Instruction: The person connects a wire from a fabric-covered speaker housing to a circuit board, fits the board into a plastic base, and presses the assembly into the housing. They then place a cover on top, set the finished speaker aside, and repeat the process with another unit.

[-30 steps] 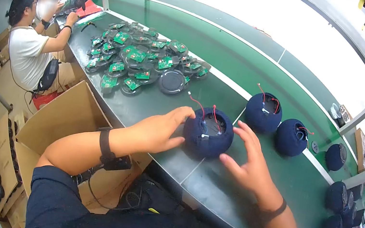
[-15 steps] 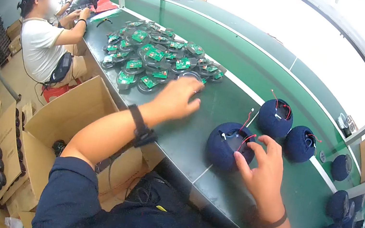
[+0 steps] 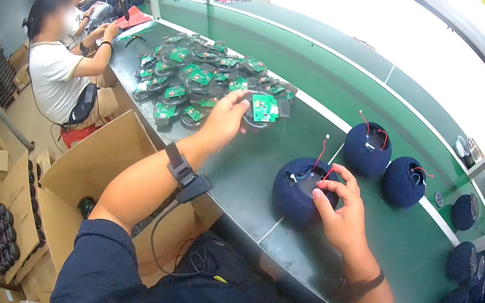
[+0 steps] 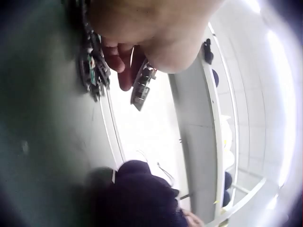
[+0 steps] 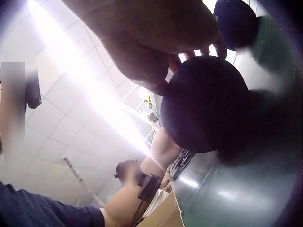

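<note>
Green board [image 3: 265, 108], pinched, jutting from left grip [image 3: 227, 115]

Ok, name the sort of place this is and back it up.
Probably a factory assembly line for small electronics: a heap of green circuit boards lies on a long workbench, navy balls with red wires stand on it, and a person in a white shirt sits farther along.
</note>
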### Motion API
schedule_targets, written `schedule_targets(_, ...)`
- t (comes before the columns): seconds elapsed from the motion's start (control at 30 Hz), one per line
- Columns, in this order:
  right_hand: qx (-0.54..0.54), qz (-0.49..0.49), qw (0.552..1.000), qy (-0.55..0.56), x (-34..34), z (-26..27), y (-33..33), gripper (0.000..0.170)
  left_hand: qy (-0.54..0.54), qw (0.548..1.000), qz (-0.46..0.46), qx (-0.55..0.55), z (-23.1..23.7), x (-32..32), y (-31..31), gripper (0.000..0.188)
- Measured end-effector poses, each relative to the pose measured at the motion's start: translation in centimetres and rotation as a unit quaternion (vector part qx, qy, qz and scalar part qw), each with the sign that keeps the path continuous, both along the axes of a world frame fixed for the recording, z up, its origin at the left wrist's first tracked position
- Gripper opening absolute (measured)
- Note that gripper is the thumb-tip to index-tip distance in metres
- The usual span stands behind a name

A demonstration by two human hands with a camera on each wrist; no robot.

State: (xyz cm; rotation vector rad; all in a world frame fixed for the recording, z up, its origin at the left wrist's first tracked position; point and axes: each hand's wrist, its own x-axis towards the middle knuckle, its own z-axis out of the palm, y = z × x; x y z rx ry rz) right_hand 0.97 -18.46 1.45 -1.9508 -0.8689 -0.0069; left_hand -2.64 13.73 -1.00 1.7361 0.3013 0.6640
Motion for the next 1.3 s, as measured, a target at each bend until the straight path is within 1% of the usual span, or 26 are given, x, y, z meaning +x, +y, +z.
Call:
schedule_targets(0.03, 0.000, -0.003, 1.000, 0.002, 0.0, 0.0, 0.2, 0.022, 0.000, 0.987, -0.043, -0.152, 0.3, -0.1, -0.8, 0.029)
schedule_targets(0.07, 0.007, -0.006, 1.000, 0.010, 0.2, -0.1, 0.4, 0.022, 0.001, 0.975, -0.083, -0.205, 0.1, 0.2, -1.0, 0.037)
schedule_targets(0.1, 0.012, -0.010, 1.000, 0.017, 0.4, -0.2, 0.6, 0.021, 0.002, 0.975, -0.088, -0.206, 0.2, 0.5, -1.5, 0.037)
schedule_targets(0.17, 0.017, -0.023, 0.999, 0.020, 0.6, -0.7, 0.6, 0.018, -0.039, 0.945, -0.087, -0.312, 1.2, 0.8, -3.6, 0.044)
schedule_targets(0.23, 0.064, 0.001, 0.998, 0.024, 1.0, -1.2, 0.5, 0.017, -0.052, 0.941, -0.103, -0.317, 2.3, 1.6, -4.9, 0.050)
schedule_targets(0.3, 0.073, 0.000, 0.997, 0.018, 0.5, -0.9, 0.4, 0.017, -0.108, 0.901, -0.177, -0.381, 3.2, 2.9, -5.6, 0.049)
schedule_targets(0.33, 0.063, 0.013, 0.998, 0.010, 0.4, -0.8, 0.3, 0.017, -0.125, 0.882, -0.224, -0.396, 3.2, 3.8, -5.9, 0.038)
schedule_targets(0.37, 0.053, 0.026, 0.998, 0.004, 0.4, -0.8, 0.2, 0.017, -0.123, 0.880, -0.228, -0.399, 3.1, 4.7, -6.2, 0.038)
schedule_targets(0.43, 0.066, 0.041, 0.997, -0.002, 0.6, -0.8, 0.0, 0.019, -0.081, 0.927, -0.182, -0.319, 3.1, 6.3, -7.5, 0.034)
schedule_targets(0.47, 0.040, 0.056, 0.996, -0.049, 0.7, -0.6, -0.1, 0.022, -0.114, 0.913, -0.196, -0.340, 3.3, 7.0, -8.5, 0.035)
schedule_targets(0.5, 0.013, 0.072, 0.993, -0.095, 0.7, -0.4, -0.2, 0.024, -0.111, 0.912, -0.196, -0.343, 2.9, 7.7, -8.6, 0.035)
schedule_targets(0.57, -0.018, 0.061, 0.992, -0.107, 0.6, 0.0, -0.4, 0.027, -0.151, 0.901, -0.229, -0.335, 1.3, 9.5, -8.2, 0.040)
schedule_targets(0.6, -0.046, 0.051, 0.990, -0.122, 0.6, 0.2, -0.4, 0.030, -0.146, 0.893, -0.234, -0.356, 0.3, 10.2, -7.6, 0.047)
schedule_targets(0.63, -0.046, 0.047, 0.991, -0.121, 0.4, 0.3, -0.3, 0.030, -0.144, 0.892, -0.237, -0.357, 0.1, 10.3, -7.4, 0.047)
schedule_targets(0.7, -0.064, 0.004, 0.987, -0.144, -0.1, 0.2, 0.5, 0.031, -0.138, 0.885, -0.193, -0.400, -0.7, 10.1, -7.4, 0.051)
schedule_targets(0.73, -0.065, -0.006, 0.984, -0.164, 0.0, 0.1, 0.7, 0.031, -0.152, 0.881, -0.199, -0.400, -0.4, 9.9, -7.3, 0.057)
schedule_targets(0.8, -0.072, -0.022, 0.983, -0.170, 0.2, 0.2, 1.2, 0.031, -0.165, 0.876, -0.227, -0.392, 1.6, 8.2, -7.8, 0.053)
schedule_targets(0.87, -0.076, -0.038, 0.981, -0.173, 0.4, 0.1, 1.6, 0.031, -0.160, 0.868, -0.252, -0.397, 2.0, 7.5, -7.8, 0.050)
schedule_targets(0.93, -0.067, -0.056, 0.978, -0.192, 0.9, -0.1, 1.8, 0.031, -0.155, 0.901, -0.231, -0.332, 1.9, 7.2, -7.7, 0.044)
schedule_targets(0.97, -0.065, -0.063, 0.978, -0.188, 1.2, -0.2, 1.7, 0.031, -0.149, 0.901, -0.237, -0.331, 2.1, 7.2, -8.1, 0.044)
schedule_targets(1.03, -0.046, -0.056, 0.982, -0.172, 1.7, -0.3, 1.4, 0.031, -0.196, 0.922, -0.180, -0.282, 2.4, 6.7, -9.3, 0.041)
schedule_targets(1.1, -0.018, -0.054, 0.989, -0.140, 1.9, -0.4, 1.3, 0.029, -0.197, 0.920, -0.184, -0.285, 2.6, 6.0, -9.9, 0.042)
schedule_targets(1.17, 0.066, -0.033, 0.997, -0.018, 1.9, -0.6, 1.4, 0.023, -0.208, 0.929, -0.189, -0.241, 2.7, 5.3, -10.2, 0.045)
schedule_targets(1.2, 0.087, -0.025, 0.996, 0.011, 1.7, -0.2, 1.5, 0.014, -0.213, 0.931, -0.177, -0.236, 2.7, 5.2, -10.6, 0.049)
schedule_targets(1.23, 0.090, -0.028, 0.996, 0.011, 1.6, 0.0, 1.5, 0.014, -0.212, 0.931, -0.180, -0.234, 2.6, 5.1, -10.8, 0.049)
schedule_targets(1.3, 0.134, -0.011, 0.988, 0.080, 1.5, 0.2, 1.8, 0.015, -0.280, 0.935, -0.161, -0.144, 2.3, 5.2, -11.0, 0.051)
